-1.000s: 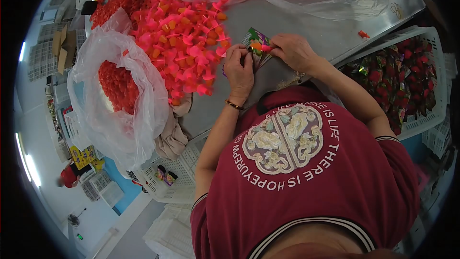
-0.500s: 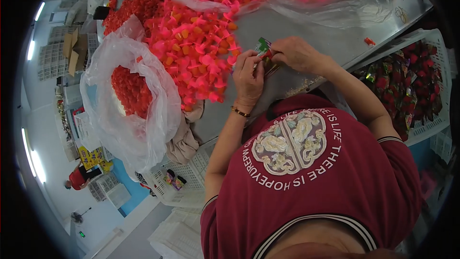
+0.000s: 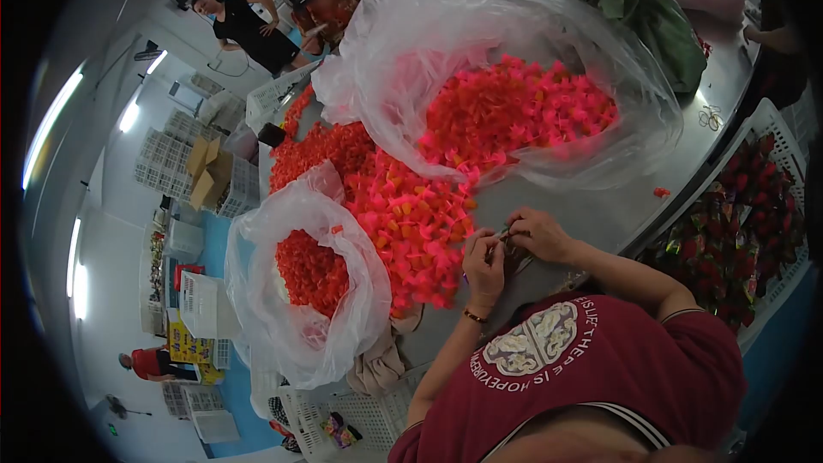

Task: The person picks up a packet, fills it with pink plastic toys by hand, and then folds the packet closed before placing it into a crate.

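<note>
My left hand (image 3: 484, 273), with a beaded bracelet on its wrist, has its fingers pinched over the table near the front edge. Close beside it, my right hand (image 3: 538, 235) is also pinched, the fingertips of both nearly meeting. Between them is a small shiny packet (image 3: 515, 259), mostly covered by the fingers. To the left of my left hand lies a heap of small pink-and-orange pieces (image 3: 411, 223), spread over the metal table (image 3: 570, 204). What the pieces are, I cannot make out.
A large clear plastic bag (image 3: 377, 51) of such pieces stands behind, and another bag (image 3: 249, 249) of red pieces at left. A white crate (image 3: 784, 266) of dark red packets sits at right. Rubber bands (image 3: 710, 117) lie on the table. Other people (image 3: 249, 30) are farther back.
The view has tilted up, bringing the far bag and other people into sight. The packet's green printed end, visible earlier, is now hidden by my fingers. Both hands stay together.
</note>
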The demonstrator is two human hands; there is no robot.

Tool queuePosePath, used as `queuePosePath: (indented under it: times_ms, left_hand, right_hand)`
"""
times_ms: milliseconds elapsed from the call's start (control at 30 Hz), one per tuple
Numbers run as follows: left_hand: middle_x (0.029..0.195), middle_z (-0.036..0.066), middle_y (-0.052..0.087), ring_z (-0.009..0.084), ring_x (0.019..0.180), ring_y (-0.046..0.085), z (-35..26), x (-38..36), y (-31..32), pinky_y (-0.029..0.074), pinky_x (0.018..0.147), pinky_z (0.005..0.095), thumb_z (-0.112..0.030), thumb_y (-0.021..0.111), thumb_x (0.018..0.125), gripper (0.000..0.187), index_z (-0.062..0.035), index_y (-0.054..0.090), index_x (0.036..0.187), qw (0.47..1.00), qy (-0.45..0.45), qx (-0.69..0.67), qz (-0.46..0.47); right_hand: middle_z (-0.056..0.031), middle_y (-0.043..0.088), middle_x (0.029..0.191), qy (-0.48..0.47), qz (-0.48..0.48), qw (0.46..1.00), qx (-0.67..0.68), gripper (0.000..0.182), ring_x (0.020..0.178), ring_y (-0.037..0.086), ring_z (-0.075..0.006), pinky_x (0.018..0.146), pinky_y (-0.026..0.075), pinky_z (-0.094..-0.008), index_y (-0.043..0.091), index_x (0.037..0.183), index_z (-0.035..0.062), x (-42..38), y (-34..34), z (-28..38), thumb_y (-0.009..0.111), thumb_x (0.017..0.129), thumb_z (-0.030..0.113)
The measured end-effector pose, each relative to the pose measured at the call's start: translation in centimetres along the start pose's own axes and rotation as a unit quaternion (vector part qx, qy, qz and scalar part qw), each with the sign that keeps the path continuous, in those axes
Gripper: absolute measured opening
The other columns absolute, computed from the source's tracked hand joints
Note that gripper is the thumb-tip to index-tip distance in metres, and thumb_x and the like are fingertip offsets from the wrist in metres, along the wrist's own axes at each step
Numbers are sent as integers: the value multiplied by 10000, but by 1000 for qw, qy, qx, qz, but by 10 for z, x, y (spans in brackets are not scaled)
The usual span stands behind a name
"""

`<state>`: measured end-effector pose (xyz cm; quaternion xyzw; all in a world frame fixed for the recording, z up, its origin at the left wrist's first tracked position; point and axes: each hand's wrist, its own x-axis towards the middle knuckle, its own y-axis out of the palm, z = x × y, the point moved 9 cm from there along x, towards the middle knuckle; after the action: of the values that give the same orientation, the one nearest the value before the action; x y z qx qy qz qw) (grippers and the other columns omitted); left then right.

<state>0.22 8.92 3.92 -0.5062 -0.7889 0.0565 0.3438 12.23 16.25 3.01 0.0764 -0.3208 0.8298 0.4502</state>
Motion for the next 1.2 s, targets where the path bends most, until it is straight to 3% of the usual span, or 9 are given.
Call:
queuePosePath:
  times_ms: [33, 100, 233, 600, 700, 767, 833, 967, 1200]
  left_hand:
    - [1026, 142, 589, 273, 847, 593, 0, 1, -3, 485, 718, 344, -2, 618, 811, 73, 6, 580, 873, 1000, -3, -2, -16]
    - [1024, 137, 586, 252, 818, 594, 3, 2, -3, 486, 694, 327, 0, 620, 813, 68, 9, 579, 867, 999, -40, -23, -23]
    - [1016, 126, 581, 198, 752, 591, -4, 6, -13, 482, 638, 281, 10, 620, 821, 59, 18, 574, 856, 997, -56, -5, -44]
    - [1061, 113, 586, 137, 840, 566, -23, 25, -39, 452, 771, 251, -7, 569, 876, 34, 26, 567, 883, 986, -67, -138, -68]
    - [1069, 91, 589, 107, 871, 552, -26, 37, -75, 445, 804, 242, -3, 524, 908, 54, 26, 569, 898, 965, -94, -203, -139]
    - [1059, 82, 591, 104, 880, 552, -19, 34, -80, 443, 814, 245, -5, 506, 920, 72, 26, 569, 904, 954, -115, -217, -174]
    - [1061, 80, 587, 92, 869, 536, -12, 29, -63, 434, 794, 245, -20, 512, 931, 100, 32, 579, 984, 941, -130, -282, -134]
    - [1106, 75, 582, 92, 890, 535, 8, 13, -37, 431, 805, 241, -68, 503, 949, 190, 30, 572, 1096, 932, -214, -285, -67]
    - [1182, 75, 578, 129, 1083, 531, -16, 45, -37, 411, 932, 262, -225, 470, 978, 384, 23, 508, 1268, 929, -185, -306, 91]
  right_hand:
    - [-148, 596, 865, -2, 0, 1000, -3, 148, 771, 593, -322, 704, 474, -375, 629, 798, -4, 0, 2, 2, 652, 766, 138]
    - [-153, 589, 810, 180, 17, 972, 147, 186, 740, 581, -316, 686, 463, -365, 624, 792, -23, -6, 16, -25, 654, 775, 160]
    - [-165, 584, 781, 190, 67, 967, 158, 206, 729, 563, -313, 669, 448, -365, 626, 789, -30, -8, 22, -13, 657, 776, 174]
    - [-163, 569, 801, -29, 91, 992, -81, 152, 781, 571, -366, 701, 460, -436, 587, 795, -12, 20, -26, 52, 616, 789, 137]
    - [-154, 582, 813, -67, 154, 980, 107, 103, 791, 581, -362, 686, 451, -430, 591, 801, -8, 34, -91, 145, 609, 800, 93]
    - [-145, 590, 815, -75, 176, 979, 76, 86, 771, 587, -351, 678, 457, -409, 586, 798, -13, 43, -96, 128, 620, 800, 66]
    - [-136, 607, 809, -99, 159, 979, -77, 61, 735, 605, -317, 666, 463, -380, 598, 800, -18, 48, -76, 99, 630, 815, 32]
    - [-139, 605, 804, -49, 240, 968, 50, 84, 752, 608, -308, 671, 463, -379, 609, 841, -23, 43, -38, 71, 619, 839, 60]
    - [-120, 602, 802, -59, 251, 965, 59, 106, 730, 597, -255, 676, 469, -336, 608, 861, -29, 78, -14, 78, 607, 862, 77]
